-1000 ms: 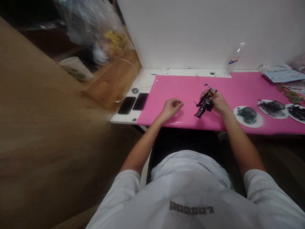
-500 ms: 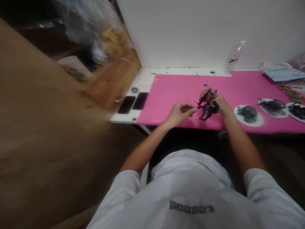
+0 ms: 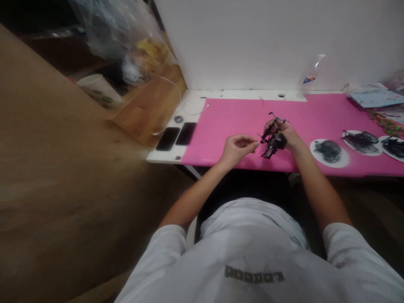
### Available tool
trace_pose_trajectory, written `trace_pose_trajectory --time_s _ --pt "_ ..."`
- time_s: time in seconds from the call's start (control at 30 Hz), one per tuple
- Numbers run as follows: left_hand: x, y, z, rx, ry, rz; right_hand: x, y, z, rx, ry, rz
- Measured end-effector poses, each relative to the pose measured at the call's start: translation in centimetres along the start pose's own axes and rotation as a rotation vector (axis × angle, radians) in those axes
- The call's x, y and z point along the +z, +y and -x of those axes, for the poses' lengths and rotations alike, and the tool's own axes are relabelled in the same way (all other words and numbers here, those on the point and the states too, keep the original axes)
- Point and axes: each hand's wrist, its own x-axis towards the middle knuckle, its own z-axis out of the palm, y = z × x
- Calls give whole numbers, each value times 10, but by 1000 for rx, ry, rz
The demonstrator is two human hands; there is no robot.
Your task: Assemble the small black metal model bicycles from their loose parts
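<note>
My right hand (image 3: 288, 135) grips a small black model of thin rods and parts (image 3: 271, 136) a little above the pink mat (image 3: 240, 122). My left hand (image 3: 236, 148) is just left of it, fingers curled into a pinch, the fingertips almost at the model's lower left end. What the pinch holds, if anything, is too small to see.
Two dark phones (image 3: 176, 135) lie on the white table edge at left, by a small round disc (image 3: 178, 119). Three white plates with black parts (image 3: 330, 151) sit on the right. A plastic bottle (image 3: 311, 75) stands by the wall. Papers (image 3: 375, 99) lie far right.
My left hand has moved right from the mat to the model's lower end and closed into a pinch. My right hand has tilted the model slightly.
</note>
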Motion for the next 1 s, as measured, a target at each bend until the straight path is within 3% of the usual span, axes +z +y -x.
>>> trace_pose_trajectory --time_s 0.3,0.5,0.8,1.0 --pt "-18 -30 -16 -202 -38 109 1 0 -1 35 51 9" --pt "-22 -46 -17 -304 -103 98 -1 1 -1 -5 6 -32" --pt "-10 -37 -3 -558 -302 416 3 7 -2 -54 41 -25" --pt "0 -38 3 -573 -248 542 6 11 -3 -75 -26 -26"
